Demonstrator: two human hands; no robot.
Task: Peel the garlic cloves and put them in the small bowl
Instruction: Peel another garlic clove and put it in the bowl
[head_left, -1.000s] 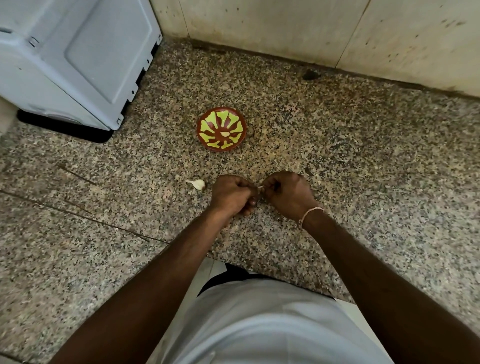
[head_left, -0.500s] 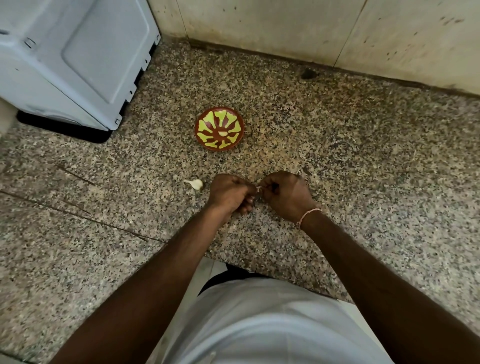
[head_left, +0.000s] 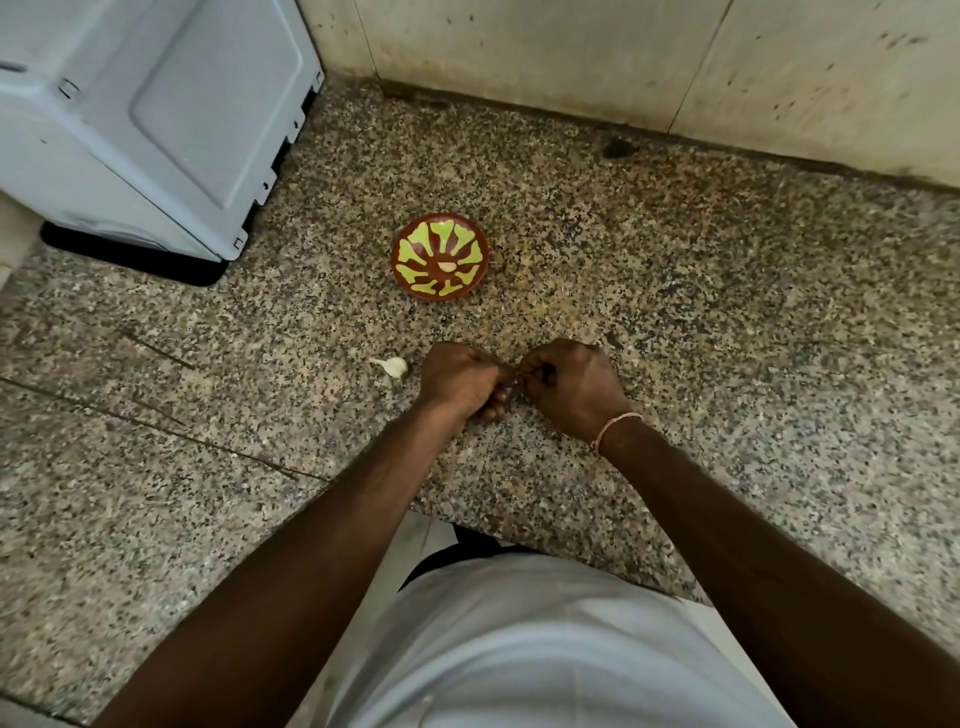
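A small red-brown bowl (head_left: 439, 256) with a yellow-green pattern stands on the speckled granite counter (head_left: 701, 322), and one pale peeled clove (head_left: 447, 267) lies at its centre. My left hand (head_left: 460, 378) and my right hand (head_left: 574, 384) meet just in front of the bowl, fingers curled, pinching a garlic clove between them; the clove is almost wholly hidden by my fingers. One unpeeled white clove (head_left: 395, 366) lies on the counter just left of my left hand.
A grey-white appliance (head_left: 150, 114) fills the back left corner. A stained tiled wall (head_left: 597, 57) runs along the back. The counter's front edge (head_left: 467, 525) is near my body, and a seam crosses the counter at the left.
Both hands stay together on the clove with only slight finger movement. The view has shifted a little; nothing else has moved.
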